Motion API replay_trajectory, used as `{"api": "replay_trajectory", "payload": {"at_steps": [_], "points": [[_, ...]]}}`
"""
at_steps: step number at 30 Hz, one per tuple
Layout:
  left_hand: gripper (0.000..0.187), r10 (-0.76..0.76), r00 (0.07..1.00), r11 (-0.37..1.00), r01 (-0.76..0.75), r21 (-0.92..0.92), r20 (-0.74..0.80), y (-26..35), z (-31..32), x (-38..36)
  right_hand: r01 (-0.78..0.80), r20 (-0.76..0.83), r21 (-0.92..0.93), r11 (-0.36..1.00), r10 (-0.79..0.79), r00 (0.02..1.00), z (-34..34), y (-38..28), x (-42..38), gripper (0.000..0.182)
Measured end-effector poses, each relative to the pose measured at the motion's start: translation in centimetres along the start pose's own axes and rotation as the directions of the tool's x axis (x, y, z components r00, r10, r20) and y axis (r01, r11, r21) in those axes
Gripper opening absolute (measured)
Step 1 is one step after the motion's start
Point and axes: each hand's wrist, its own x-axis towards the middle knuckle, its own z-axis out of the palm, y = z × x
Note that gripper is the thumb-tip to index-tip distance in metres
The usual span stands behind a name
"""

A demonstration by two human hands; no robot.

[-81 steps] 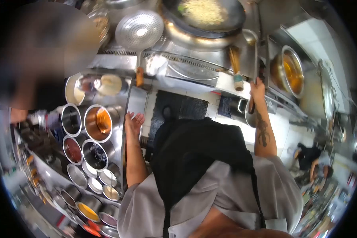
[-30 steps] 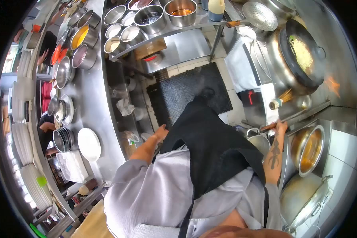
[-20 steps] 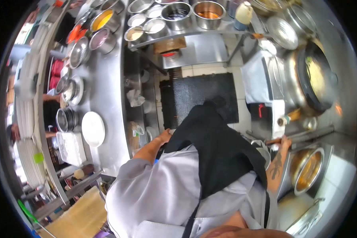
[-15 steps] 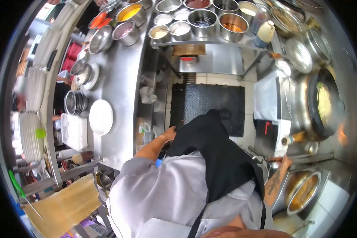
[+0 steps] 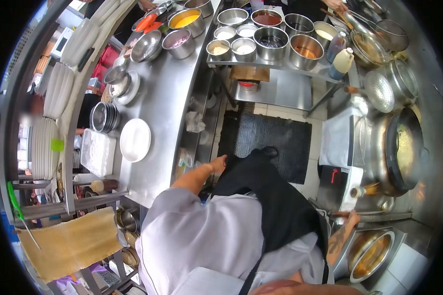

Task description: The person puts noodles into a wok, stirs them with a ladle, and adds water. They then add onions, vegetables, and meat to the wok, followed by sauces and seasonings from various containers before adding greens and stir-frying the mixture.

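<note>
My left hand (image 5: 219, 163) hangs beside the black apron (image 5: 285, 196), its fingers loosely curled with nothing visible in them. On the right, my right hand (image 5: 352, 218) closes around a utensil (image 5: 339, 214) with a wooden handle, whose metal shaft reaches right along the stove's near edge. Just above that hand a wok (image 5: 404, 150) with pale yellow food rests on the stove. A brush-like tool (image 5: 369, 190) lies between the hand and the wok. Below is a metal pot (image 5: 371, 253) holding brownish liquid.
A steel counter (image 5: 155, 118) on the left bears a white oval plate (image 5: 135, 140), stacked bowls (image 5: 105, 117) and a white tray (image 5: 98, 152). Ahead, a shelf (image 5: 280, 66) carries several pots and squeeze bottles. A black mat (image 5: 280, 142) covers the floor. Other people's hands show at the far edge.
The view has shifted, so the counter, shelf and stove sit lower and mostly further right in the frame. My right hand stays at the wooden handle.
</note>
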Motion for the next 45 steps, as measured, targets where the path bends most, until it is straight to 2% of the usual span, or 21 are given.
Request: {"api": "replay_trajectory", "payload": {"at_steps": [3, 6, 9, 11, 12, 14, 15, 17, 18, 19, 21, 22, 25, 26, 28, 30, 33, 35, 37, 40, 45], "points": [[0.047, 0.095, 0.970, 0.995, -0.090, 0.033, -0.222, -8.0, 5.5, 3.2, -0.005, -0.034, 0.057, 0.998, 0.007, 0.999, -0.5, 1.6, 1.8, 0.053], [0.051, 0.057, 0.993, 0.995, -0.065, -0.080, -0.103, -6.1, 4.1, 1.0, -0.023, -0.094, 0.068, 0.997, 0.029, 0.995, 1.0, -1.8, -3.3, 0.049], [0.046, -0.034, 0.998, 0.994, 0.038, 0.104, -0.044, -1.6, 1.2, -1.2, 0.198, -0.178, 0.122, 0.973, -0.175, 0.968, -0.7, 1.5, 0.9, 0.037], [0.046, -0.037, 0.999, 0.971, 0.034, 0.238, 0.010, -1.7, -0.1, 0.5, 0.120, -0.254, 0.152, 0.981, -0.079, 0.964, -1.5, 0.2, -0.8, 0.018], [0.046, -0.029, 0.998, 0.948, 0.010, 0.319, 0.053, -1.5, -1.0, 1.8, 0.219, -0.284, 0.190, 0.957, -0.160, 0.945, -2.0, 0.4, -0.9, 0.016], [0.044, 0.171, 0.972, 0.854, -0.227, 0.469, 0.160, -2.4, -2.3, 4.9, 0.411, -0.337, 0.253, 0.876, -0.319, 0.886, -4.3, 3.7, 3.2, 0.014], [0.043, 0.249, 0.945, 0.814, -0.323, 0.483, 0.211, -3.3, -2.7, 6.8, 0.356, -0.420, -0.296, 0.886, -0.455, 0.785, -5.9, 6.1, 6.1, 0.013], [0.037, 0.179, 0.978, 0.934, -0.204, 0.292, 0.112, 1.2, -4.0, 9.4, 0.191, -0.417, -0.320, 0.928, -0.319, 0.851, -4.5, 0.6, -0.6, 0.021], [0.036, 0.040, 0.999, 0.988, -0.038, 0.149, -0.010, 5.9, -5.1, 8.3, 0.315, -0.445, -0.292, 0.903, -0.420, 0.791, -3.2, -1.6, -3.5, 0.024], [0.037, 0.091, 0.996, 0.985, -0.092, 0.147, 0.014, 6.8, -5.1, 10.9, 0.312, -0.444, -0.098, 0.945, -0.322, 0.836, -0.5, -7.9, -9.9, 0.029], [0.040, 0.178, 0.983, 0.977, -0.182, 0.115, 0.044, 6.4, -5.0, 16.4, 0.246, -0.443, -0.149, 0.958, -0.287, 0.849, 0.0, -12.2, -12.7, 0.048], [0.040, 0.089, 0.987, 0.994, -0.080, -0.069, 0.131, 10.2, -6.3, 16.9, 0.311, -0.384, -0.115, 0.944, -0.331, 0.862, 0.1, -13.5, -13.2, 0.053], [0.040, 0.614, 0.787, 0.727, -0.596, 0.342, 0.066, 17.3, -7.8, 22.1, 0.489, -0.330, -0.108, 0.865, -0.496, 0.803, 2.6, -18.9, -16.2, 0.057], [0.038, 0.573, 0.818, 0.780, -0.565, 0.271, 0.053, 21.0, -8.4, 22.3, 0.417, -0.308, -0.132, 0.899, -0.437, 0.845, 3.5, -20.8, -17.1, 0.056], [0.037, 0.668, 0.736, 0.700, -0.671, 0.244, 0.110, 26.2, -9.0, 25.0, 0.266, -0.263, -0.178, 0.947, -0.306, 0.915, 4.9, -24.1, -18.2, 0.054], [0.035, 0.689, 0.703, 0.683, -0.711, 0.167, 0.173, 32.2, -9.8, 25.6, 0.330, -0.191, -0.318, 0.889, -0.401, 0.896, 6.1, -24.2, -16.2, 0.053], [0.037, 0.796, 0.542, 0.536, -0.838, 0.103, 0.268, 38.8, -9.0, 27.6, 0.284, -0.097, -0.434, 0.855, -0.357, 0.929, 9.6, -29.1, -15.9, 0.050], [0.040, 0.768, 0.523, 0.567, -0.824, -0.012, 0.369, 42.5, -7.8, 27.5, 0.311, -0.089, -0.545, 0.779, -0.423, 0.902, 10.7, -30.1, -14.6, 0.048], [0.043, 0.741, 0.491, 0.596, -0.796, -0.110, 0.458, 46.5, -6.8, 25.8, 0.409, -0.081, -0.708, 0.576, -0.641, 0.764, 11.2, -28.7, -10.9, 0.048], [0.046, 0.696, 0.429, 0.628, -0.752, -0.198, 0.576, 50.7, -6.2, 21.5, 0.323, -0.217, -0.585, 0.744, -0.527, 0.822, 13.0, -30.8, -12.6, 0.042], [0.046, 0.557, 0.284, 0.671, -0.707, -0.222, 0.780, 53.0, -3.1, 17.3, 0.238, -0.150, -0.576, 0.782, -0.388, 0.909, 10.6, -31.7, -13.7, 0.038]]}}
